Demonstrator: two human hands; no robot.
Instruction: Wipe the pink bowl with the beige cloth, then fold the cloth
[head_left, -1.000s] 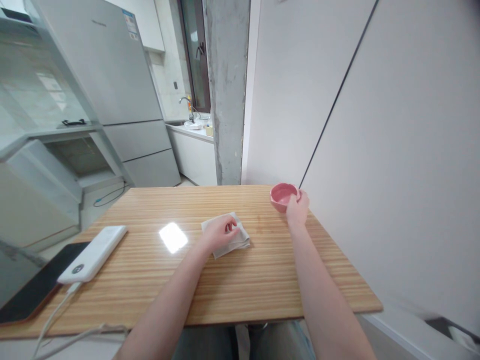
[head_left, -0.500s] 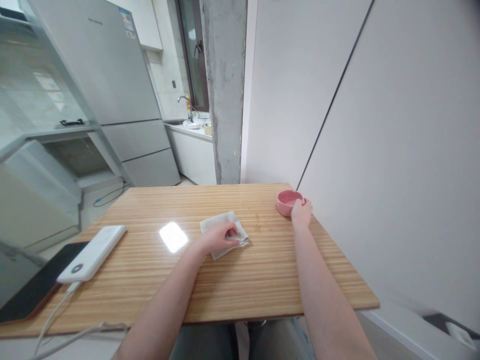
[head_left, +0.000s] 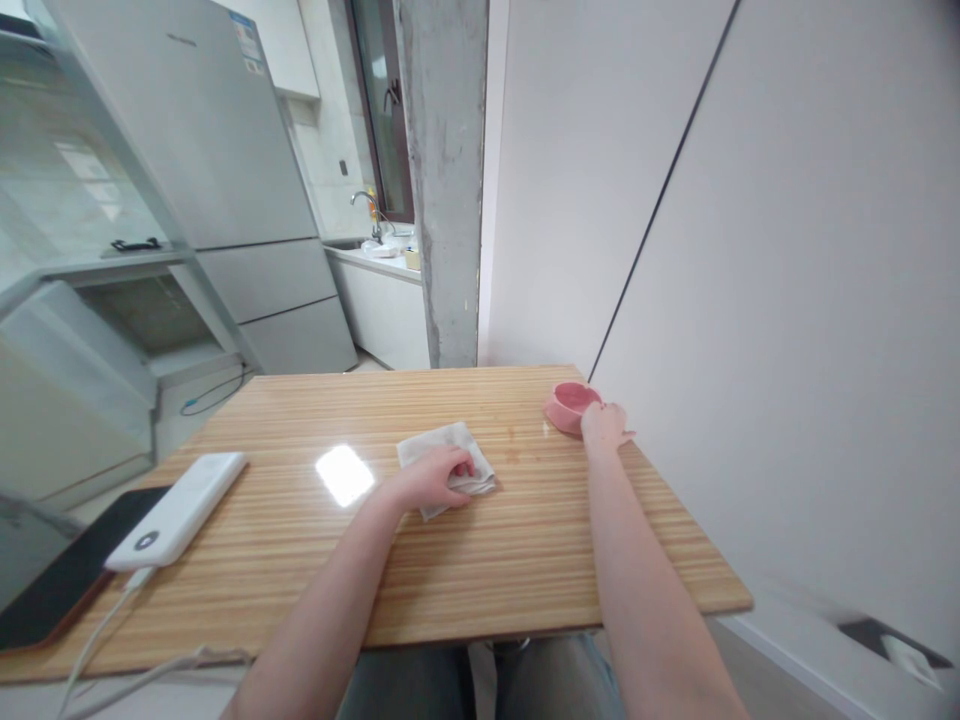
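Observation:
A folded whitish cloth [head_left: 436, 440] lies on the wooden table [head_left: 480, 570] in front of me. My left hand [head_left: 442, 475] rests over it with curled fingers pressing on the fabric. Near the far right corner, a pink ashtray [head_left: 564, 412] with a notched rim sits on the tabletop. Right beside it is my right hand [head_left: 604, 428], its fingertips at the ashtray's right rim and one finger sticking out to the side. The hand hides that side of the ashtray, and I see no firm grip on it.
On the left, a white power bank [head_left: 180, 512] with a cable [head_left: 97, 630] lies partly over a dark flat board [head_left: 75, 560]. A white wall panel [head_left: 750, 300] borders the table's right side. A fridge [head_left: 225, 160] and sink counter stand beyond.
The pink ashtray has come down onto the table, slightly left. My right hand's fingers have loosened from its rim and spread. The left hand and cloth are nearly unchanged.

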